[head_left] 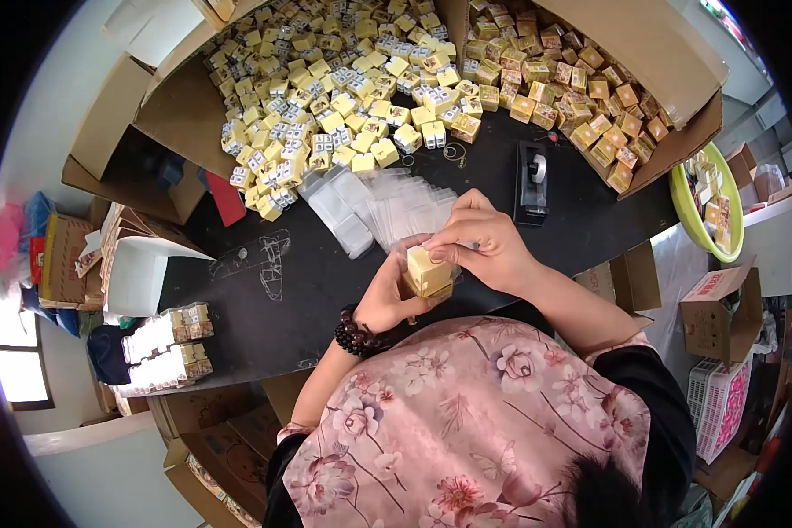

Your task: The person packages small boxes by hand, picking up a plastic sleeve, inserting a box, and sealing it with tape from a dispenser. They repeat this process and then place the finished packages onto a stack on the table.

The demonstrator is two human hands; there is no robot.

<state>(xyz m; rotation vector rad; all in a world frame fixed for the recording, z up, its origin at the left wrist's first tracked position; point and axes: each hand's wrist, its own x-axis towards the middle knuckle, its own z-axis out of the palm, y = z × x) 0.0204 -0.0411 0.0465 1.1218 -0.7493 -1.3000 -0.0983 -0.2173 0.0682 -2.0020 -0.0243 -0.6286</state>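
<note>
A small yellow box (pixel 430 271) is held upright in front of my chest, with my left hand (pixel 385 295) wrapped round its side and underside. My right hand (pixel 491 245) is closed in a pinch at the box's top edge; whatever is between its fingertips is too small to make out. Just beyond my hands lie clear plastic sleeves (pixel 411 209), fanned out on the black table (pixel 326 290). Beside them rest clear plastic cases (pixel 339 207).
A large pile of yellow-and-white boxes (pixel 352 106) covers the back, with orange-yellow boxes (pixel 581 97) in cardboard at the right. A black tape dispenser (pixel 531 183) stands right of the sleeves. Stacked boxes (pixel 172 348) sit front left. A green basket (pixel 730 224) is far right.
</note>
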